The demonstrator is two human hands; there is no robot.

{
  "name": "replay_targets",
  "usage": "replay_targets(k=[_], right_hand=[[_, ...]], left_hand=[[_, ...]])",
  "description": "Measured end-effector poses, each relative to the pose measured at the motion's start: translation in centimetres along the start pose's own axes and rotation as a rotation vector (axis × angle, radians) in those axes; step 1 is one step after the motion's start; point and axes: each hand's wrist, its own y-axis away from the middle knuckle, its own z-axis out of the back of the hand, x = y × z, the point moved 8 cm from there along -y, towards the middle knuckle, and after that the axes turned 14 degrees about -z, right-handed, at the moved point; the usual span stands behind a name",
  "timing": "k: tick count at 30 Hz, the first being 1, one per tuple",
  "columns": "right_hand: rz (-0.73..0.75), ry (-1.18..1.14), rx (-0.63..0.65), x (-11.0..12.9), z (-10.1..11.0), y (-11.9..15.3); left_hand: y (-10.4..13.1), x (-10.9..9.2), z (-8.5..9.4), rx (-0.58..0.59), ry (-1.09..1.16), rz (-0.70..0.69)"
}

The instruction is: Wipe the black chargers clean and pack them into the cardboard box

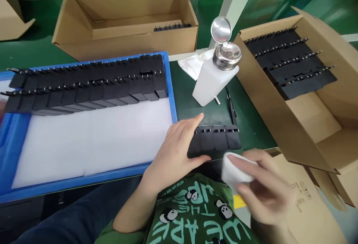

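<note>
A short row of black plug adapters (219, 138) with metal prongs lies near the front edge of the green bench. My left hand (175, 145) is at the row's left end, thumb and fingers spread apart, covering part of it. Whether it touches the adapters is hard to tell. My right hand (265, 184), slightly blurred, grips a folded white cloth (235, 173) just in front of the row. Behind the row stands a white pump bottle (214, 81) with its metal lid flipped up. Black tweezers (231, 106) lie between bottle and row.
On the left, a blue tray (172, 104) with white lining holds two long rows of black adapters (92, 76). Behind it stands an open cardboard box (123, 44) with several adapters inside. Another box (282, 106) at right contains more rows. A white cloth (192, 65) lies behind the bottle.
</note>
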Motion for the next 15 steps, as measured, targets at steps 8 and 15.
replay_targets(k=[8,15], right_hand=[[0.255,0.632,0.01,3.6,-5.5,-1.0],[0.195,0.512,0.038,3.3,-3.7,-0.7]], left_hand=[[-0.5,0.1,-0.2,-0.03,-0.046,0.005],[-0.1,0.4,0.0,0.002,-0.031,0.036]])
